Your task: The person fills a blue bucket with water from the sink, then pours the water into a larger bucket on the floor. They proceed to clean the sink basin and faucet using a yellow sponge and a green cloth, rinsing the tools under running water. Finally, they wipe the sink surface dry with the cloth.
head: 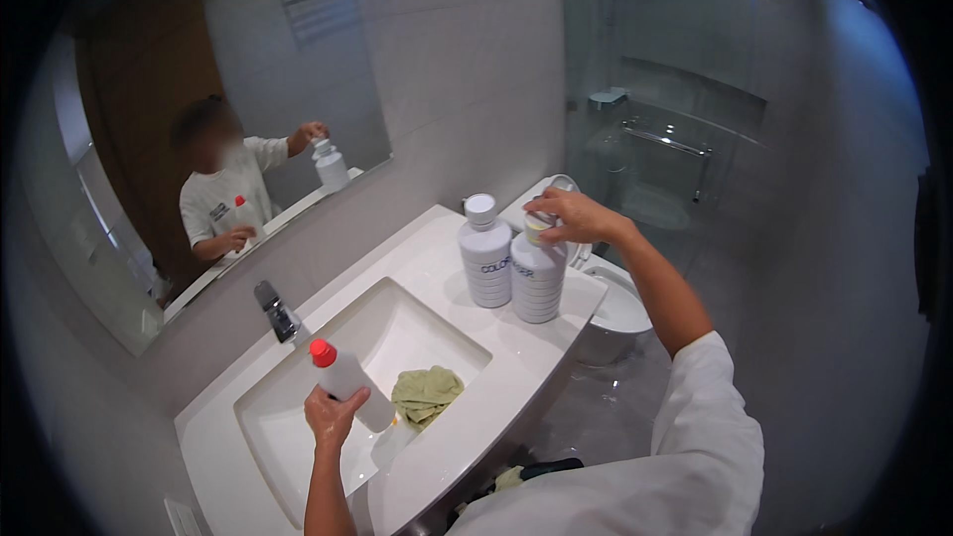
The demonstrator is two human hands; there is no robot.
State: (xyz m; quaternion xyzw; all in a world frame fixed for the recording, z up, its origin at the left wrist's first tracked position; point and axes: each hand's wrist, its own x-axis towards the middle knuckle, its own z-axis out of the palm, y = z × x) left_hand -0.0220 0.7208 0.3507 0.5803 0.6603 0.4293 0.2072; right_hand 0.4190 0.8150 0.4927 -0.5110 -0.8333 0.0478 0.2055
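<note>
My left hand (333, 415) grips a white plastic bottle with a red cap (357, 389), tilted over the sink basin (298, 417). A crumpled light green cloth (428, 394) lies at the basin's right side, just past the bottle's base. Up on the counter, my right hand (562, 216) has its fingers around the cap and neck of a large white ribbed bottle (537, 283). A similar large white bottle with a white cap (485, 260) stands upright close to its left. Both large bottles bear printed writing.
A dark metal faucet (278, 313) rises behind the basin. The wall mirror (298, 59) reflects the person and bottles. Beyond the white counter (476, 432) stands a toilet (618, 305), near a glass shower partition (670, 52). Dark and green items show below the counter's front edge.
</note>
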